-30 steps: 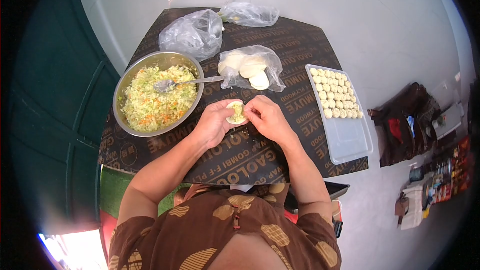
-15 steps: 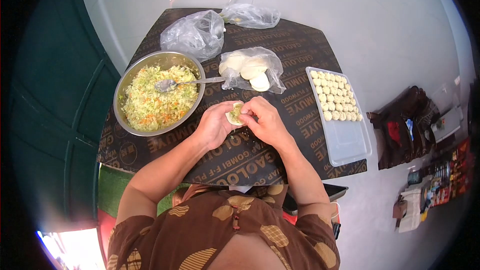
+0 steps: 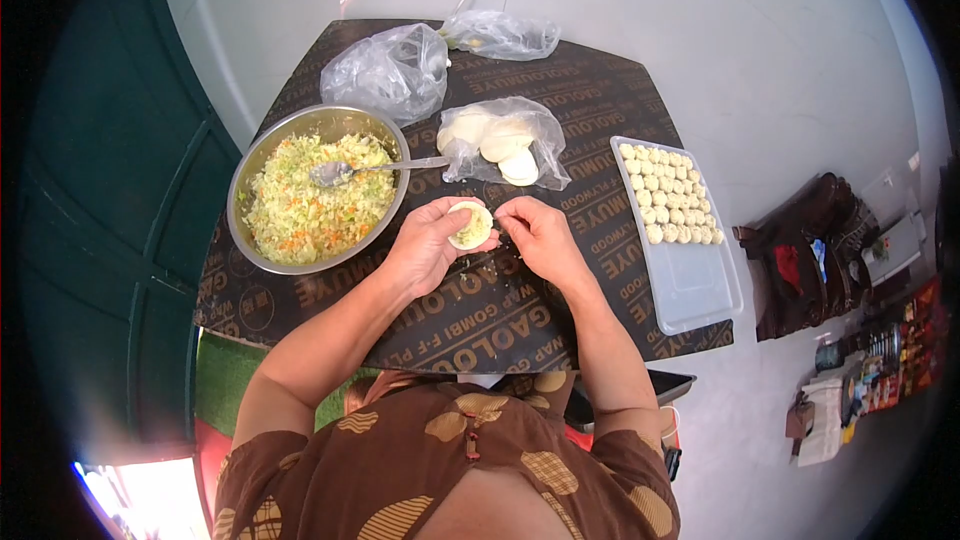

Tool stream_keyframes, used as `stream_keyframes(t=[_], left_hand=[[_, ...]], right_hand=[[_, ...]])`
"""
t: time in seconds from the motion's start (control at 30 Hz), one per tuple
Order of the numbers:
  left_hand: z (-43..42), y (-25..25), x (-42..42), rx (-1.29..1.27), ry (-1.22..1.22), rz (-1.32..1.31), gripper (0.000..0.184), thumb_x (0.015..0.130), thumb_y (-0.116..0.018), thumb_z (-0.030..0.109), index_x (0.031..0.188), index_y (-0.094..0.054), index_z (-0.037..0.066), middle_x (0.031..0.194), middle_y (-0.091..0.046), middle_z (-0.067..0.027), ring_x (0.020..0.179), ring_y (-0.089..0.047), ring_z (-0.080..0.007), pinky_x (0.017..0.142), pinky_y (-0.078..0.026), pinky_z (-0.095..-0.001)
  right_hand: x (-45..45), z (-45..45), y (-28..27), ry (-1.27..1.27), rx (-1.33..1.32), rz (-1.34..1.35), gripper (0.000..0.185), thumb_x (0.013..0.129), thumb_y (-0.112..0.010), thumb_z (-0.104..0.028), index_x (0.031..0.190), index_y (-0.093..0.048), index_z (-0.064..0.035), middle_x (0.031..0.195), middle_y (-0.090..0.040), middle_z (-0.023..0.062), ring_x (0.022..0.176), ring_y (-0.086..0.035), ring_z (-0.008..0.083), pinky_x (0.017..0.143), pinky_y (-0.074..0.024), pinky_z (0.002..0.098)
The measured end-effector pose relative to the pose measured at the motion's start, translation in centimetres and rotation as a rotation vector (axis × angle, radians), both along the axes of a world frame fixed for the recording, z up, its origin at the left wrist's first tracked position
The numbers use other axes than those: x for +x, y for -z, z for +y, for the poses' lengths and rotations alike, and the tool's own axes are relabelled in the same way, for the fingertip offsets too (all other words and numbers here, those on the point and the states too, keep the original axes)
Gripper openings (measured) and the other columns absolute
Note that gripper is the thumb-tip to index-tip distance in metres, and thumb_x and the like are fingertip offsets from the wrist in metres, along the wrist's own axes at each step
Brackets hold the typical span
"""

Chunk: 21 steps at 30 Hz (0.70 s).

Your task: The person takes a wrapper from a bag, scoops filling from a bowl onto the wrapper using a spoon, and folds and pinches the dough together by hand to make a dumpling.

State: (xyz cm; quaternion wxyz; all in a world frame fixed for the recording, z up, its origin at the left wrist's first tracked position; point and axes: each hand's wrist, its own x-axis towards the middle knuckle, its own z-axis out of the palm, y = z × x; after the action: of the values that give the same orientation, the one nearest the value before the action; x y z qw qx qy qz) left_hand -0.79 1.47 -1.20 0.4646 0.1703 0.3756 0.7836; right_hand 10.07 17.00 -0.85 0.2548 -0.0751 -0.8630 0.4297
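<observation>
My left hand (image 3: 425,245) is closed around a round, pale dumpling wrapper (image 3: 486,230), its thumb resting on the wrapper's face. Greenish-yellow chopped filling (image 3: 468,231) lies in the wrapper's middle. At the wrapper's right edge, my right hand (image 3: 545,240) has thumb and forefinger pinched together; the contact there is small and partly hidden. To the left stands a steel bowl (image 3: 243,230) of chopped vegetable filling, with a metal spoon (image 3: 330,173) lying in it, handle over the rim. Just beyond my hands, a clear plastic bag (image 3: 552,155) holds several wrappers (image 3: 520,168).
A clear plastic tray (image 3: 695,290) at the table's right edge carries rows of small pleated dumplings (image 3: 668,190) in its far part. Two more plastic bags (image 3: 385,70) lie at the back of the dark printed table (image 3: 490,315). A dark sofa (image 3: 815,250) stands farther right.
My right hand has drawn back from over the filling to the wrapper's right edge. The wrapper now lies flatter and faces up, showing more of its round shape.
</observation>
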Motion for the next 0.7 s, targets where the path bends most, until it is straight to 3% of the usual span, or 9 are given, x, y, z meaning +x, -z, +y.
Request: stream_keyframes(t=[0.13,0.3,0.63,0.7], left_hand=[[-0.07,-0.09,-0.31,0.040,0.030,-0.014,0.026,0.093,-0.057,0.011,0.113,-0.055,-0.005,0.104,-0.063,-0.0165,0.092,-0.067,-0.0271,0.083,-0.058,-0.0389],[-0.04,-0.03,-0.45,0.066,0.067,-0.014,0.027,0.092,-0.059,0.012,0.112,-0.056,-0.005,0.102,-0.064,-0.0156,0.088,-0.067,-0.0251,0.079,-0.059,-0.0377],[-0.12,-0.18,-0.40,0.020,0.076,0.013,0.024,0.092,-0.059,0.012,0.111,-0.054,-0.003,0.096,-0.064,-0.0155,0.080,-0.067,-0.0247,0.073,-0.059,-0.0365],[-0.10,-0.04,-0.34,-0.030,0.051,0.046,0.023,0.093,-0.058,0.011,0.110,-0.053,-0.003,0.094,-0.064,-0.0151,0.078,-0.067,-0.0239,0.069,-0.058,-0.0355]], right_hand=[[0.06,-0.21,-0.13,-0.048,-0.113,-0.094,0.009,0.088,-0.062,-0.004,0.093,-0.062,0.0027,0.081,-0.064,0.0114,0.073,-0.061,0.0170,0.068,-0.0482,0.0293],[-0.16,0.03,0.45,-0.113,-0.285,-0.087,0.011,0.089,-0.064,-0.005,0.097,-0.064,0.0009,0.082,-0.066,0.0037,0.073,-0.058,0.0077,0.067,-0.0481,0.0251],[-0.31,-0.57,0.39,-0.099,-0.315,-0.065,0.008,0.088,-0.065,-0.005,0.092,-0.062,0.0013,0.077,-0.064,0.0012,0.069,-0.055,0.0051,0.062,-0.0470,0.0244],[-0.23,-0.84,0.16,-0.096,-0.251,-0.052,0.007,0.086,-0.066,-0.004,0.089,-0.061,0.0004,0.075,-0.063,0.0038,0.067,-0.057,0.0093,0.061,-0.0472,0.0274]])
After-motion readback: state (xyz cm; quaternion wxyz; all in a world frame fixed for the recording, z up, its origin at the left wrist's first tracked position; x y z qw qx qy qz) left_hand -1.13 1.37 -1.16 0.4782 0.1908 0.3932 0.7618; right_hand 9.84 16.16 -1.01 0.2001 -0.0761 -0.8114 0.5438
